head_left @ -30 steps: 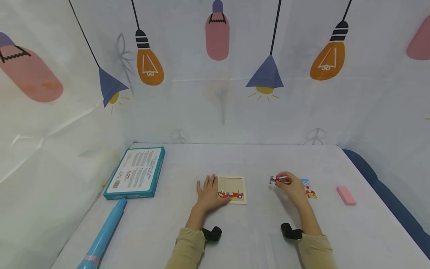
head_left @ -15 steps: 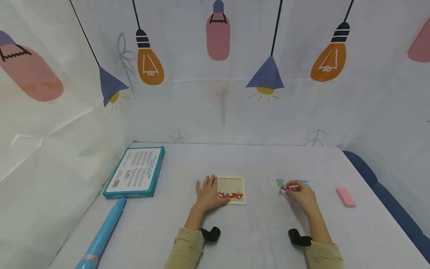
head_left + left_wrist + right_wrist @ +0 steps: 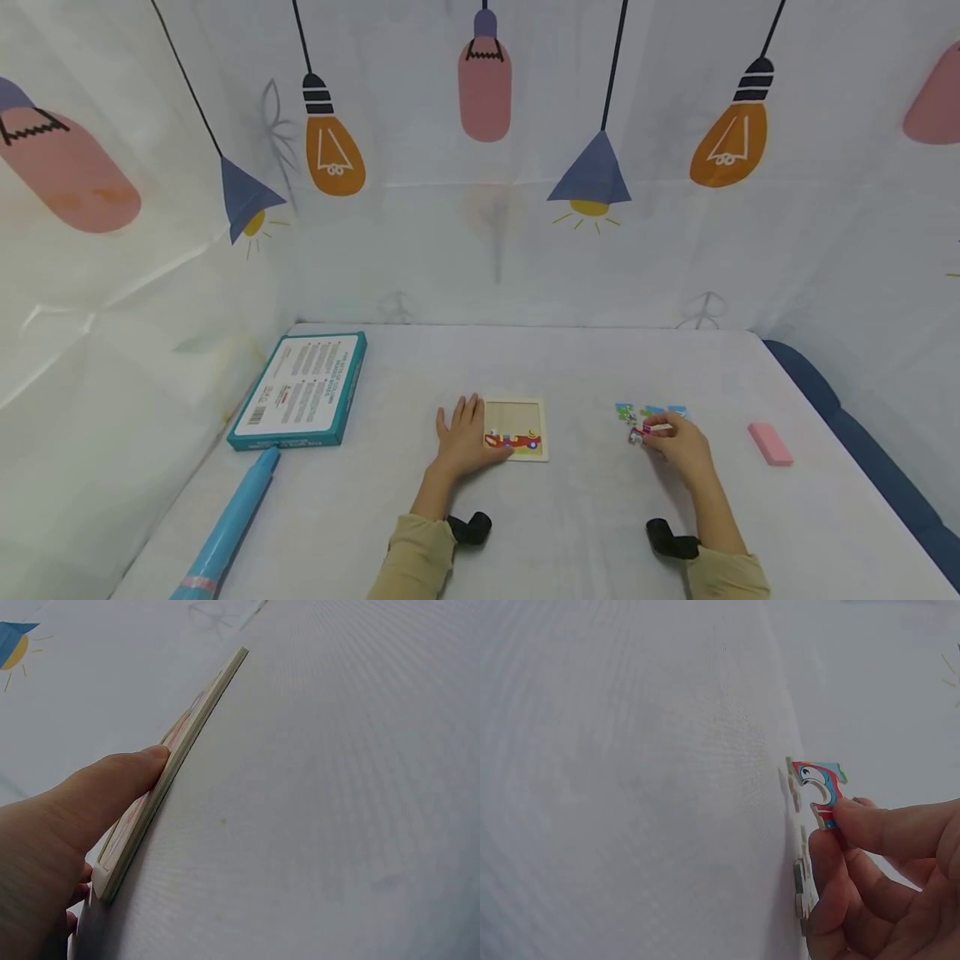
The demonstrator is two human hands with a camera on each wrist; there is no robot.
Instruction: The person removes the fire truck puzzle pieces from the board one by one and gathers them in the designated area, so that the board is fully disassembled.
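My left hand [image 3: 462, 443] lies flat at the left side of a small wooden puzzle tray [image 3: 515, 416], fingers spread. In the left wrist view the thumb [image 3: 124, 776] presses on the tray's edge. A strip of joined red picture pieces [image 3: 517, 441] lies along the tray's near side; bare wood shows above it. To the right, my right hand [image 3: 684, 447] pinches a puzzle piece [image 3: 826, 780] between thumb and fingertips; it is red and blue with a cartoon eye. It is held just in front of several loose puzzle pieces [image 3: 626, 412], some partly hidden by the hand.
A pink block [image 3: 770, 443] lies right of the loose pieces. At the left stand a teal-edged box [image 3: 300, 387] and, nearer, a long light-blue tube [image 3: 228, 521]. Black wrist cameras [image 3: 470, 528] stick out inward from both wrists. A printed white sheet [image 3: 420, 242] hangs behind the table.
My right hand has moved right and nearer to me with the puzzle piece, uncovering loose pieces behind it. The left hand stays on the tray.
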